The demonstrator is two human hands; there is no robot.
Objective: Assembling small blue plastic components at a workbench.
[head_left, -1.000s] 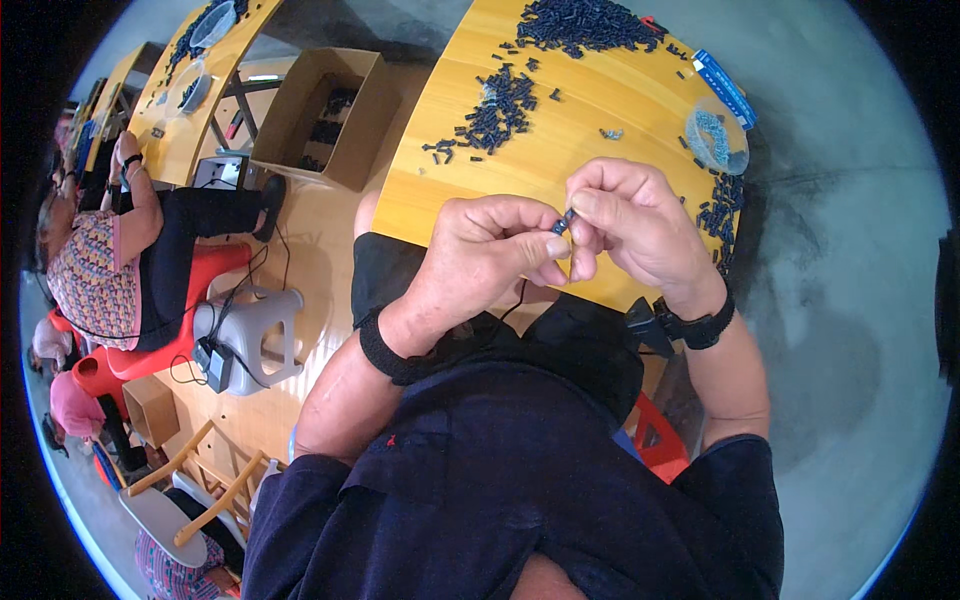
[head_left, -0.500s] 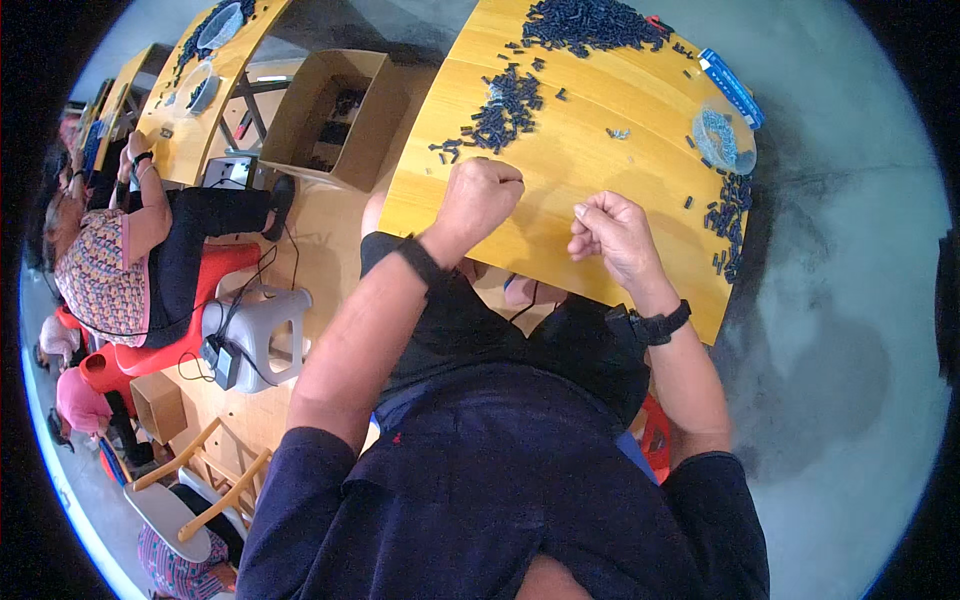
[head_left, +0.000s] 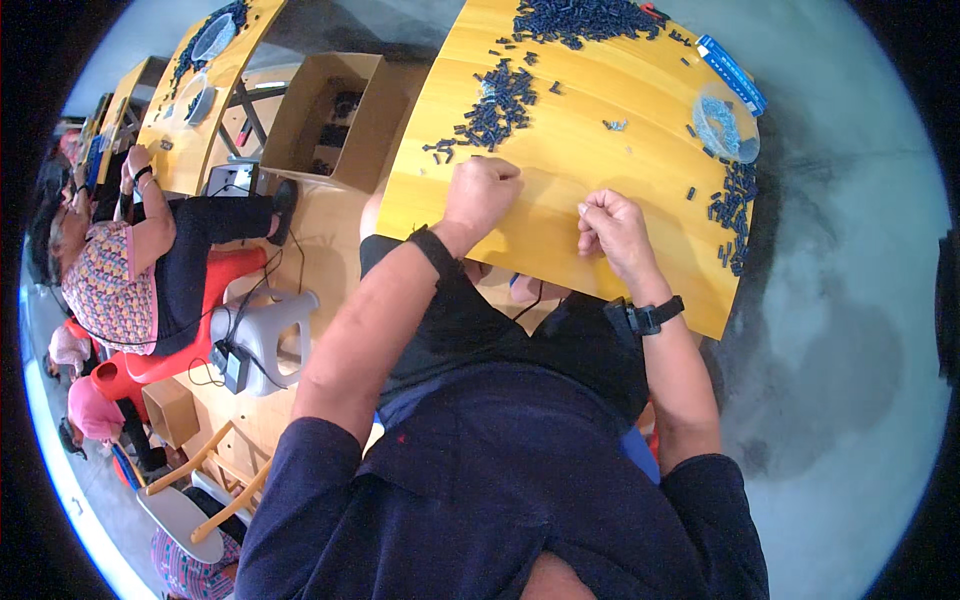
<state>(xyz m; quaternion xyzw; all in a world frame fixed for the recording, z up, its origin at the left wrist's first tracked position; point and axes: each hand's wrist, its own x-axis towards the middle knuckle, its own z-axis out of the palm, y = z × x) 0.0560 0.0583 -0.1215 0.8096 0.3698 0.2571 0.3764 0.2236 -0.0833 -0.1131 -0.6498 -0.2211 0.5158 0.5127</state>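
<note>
Over the near part of the yellow wooden table [head_left: 560, 215], my left hand [head_left: 483, 195] is closed in a fist, with whatever it may hold hidden. Apart from it, to the right, my right hand [head_left: 608, 228] has its thumb and curled fingers pinched together; anything between them is too small to make out. Just beyond my left hand lies a loose cluster of small black plastic pieces [head_left: 497, 105]. A few small silvery metal parts [head_left: 615, 125] rest at the table's middle. At the right edge, a clear round tub [head_left: 728, 130] contains similar metal parts.
A large pile of black pieces [head_left: 580, 18] covers the far end, with a blue box [head_left: 730, 72] to its right. More black pieces [head_left: 735, 215] line the right edge. Left of the table stands an open cardboard box [head_left: 322, 115]. Another person [head_left: 115, 265] sits farther left.
Both hands stay nearly in place, fingers still closed. The view has shifted slightly, so the table and the seated person appear a little displaced.
</note>
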